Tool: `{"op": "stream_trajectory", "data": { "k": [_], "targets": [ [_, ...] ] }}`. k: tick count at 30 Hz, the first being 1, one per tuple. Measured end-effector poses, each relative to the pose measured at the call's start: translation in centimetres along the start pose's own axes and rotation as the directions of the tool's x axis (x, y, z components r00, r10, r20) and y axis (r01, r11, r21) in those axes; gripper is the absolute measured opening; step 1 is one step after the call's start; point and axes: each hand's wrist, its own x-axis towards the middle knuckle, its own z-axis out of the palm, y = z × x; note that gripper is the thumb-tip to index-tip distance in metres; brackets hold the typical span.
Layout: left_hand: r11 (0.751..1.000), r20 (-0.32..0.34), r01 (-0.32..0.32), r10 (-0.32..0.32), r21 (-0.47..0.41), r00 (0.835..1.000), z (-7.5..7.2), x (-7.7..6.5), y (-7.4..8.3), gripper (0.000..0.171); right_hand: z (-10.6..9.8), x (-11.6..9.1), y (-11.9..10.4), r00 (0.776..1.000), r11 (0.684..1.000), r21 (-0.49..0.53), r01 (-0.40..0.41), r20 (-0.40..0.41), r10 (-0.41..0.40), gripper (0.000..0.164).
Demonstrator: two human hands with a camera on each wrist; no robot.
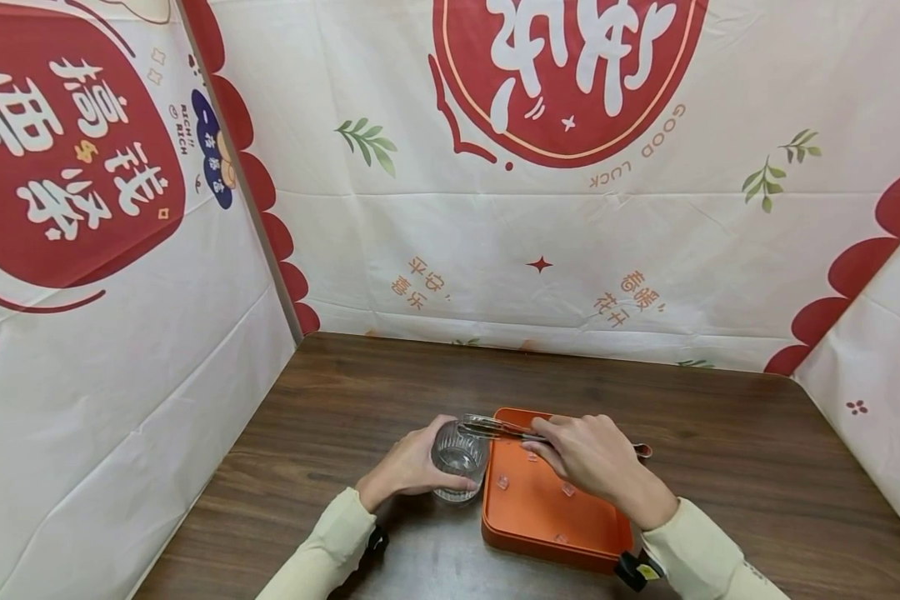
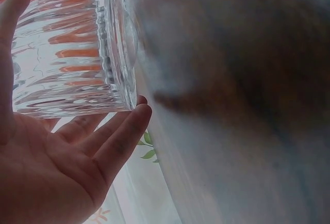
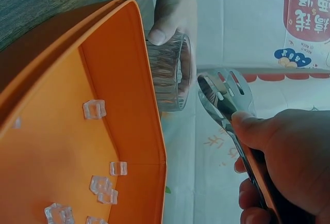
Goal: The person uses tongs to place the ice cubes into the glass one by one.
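My left hand (image 1: 411,462) holds a clear ribbed glass (image 2: 67,53) upright on the dark table, thumb on the near side and fingers round the far side. My right hand (image 1: 591,454) grips metal serving tongs (image 3: 227,113) with slotted heads. In the head view the tong heads hang over the glass's far rim. Whether anything sits between them, I cannot tell. Just right of the glass stands an orange tray (image 1: 525,521), partly covered by my right hand and forearm. Several clear cubes (image 3: 94,109) like ice lie scattered on its floor.
A wood-grain table (image 1: 360,383) lies under everything. White printed cloth (image 1: 495,242) hangs behind it and along the left and right sides. The tray's raised wall (image 3: 129,79) stands close beside the glass.
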Motion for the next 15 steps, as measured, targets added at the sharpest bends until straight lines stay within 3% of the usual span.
{"op": "stream_trajectory", "data": {
  "k": [15],
  "targets": [
    [1.0, 0.002, -0.005, 0.005, 0.004, 1.0, 0.07, 0.07, -0.12, 0.091, -0.43, -0.62, 0.68, 0.999, 1.0, -0.014, 0.008, -0.037, -0.008, 0.027]
  ]
}}
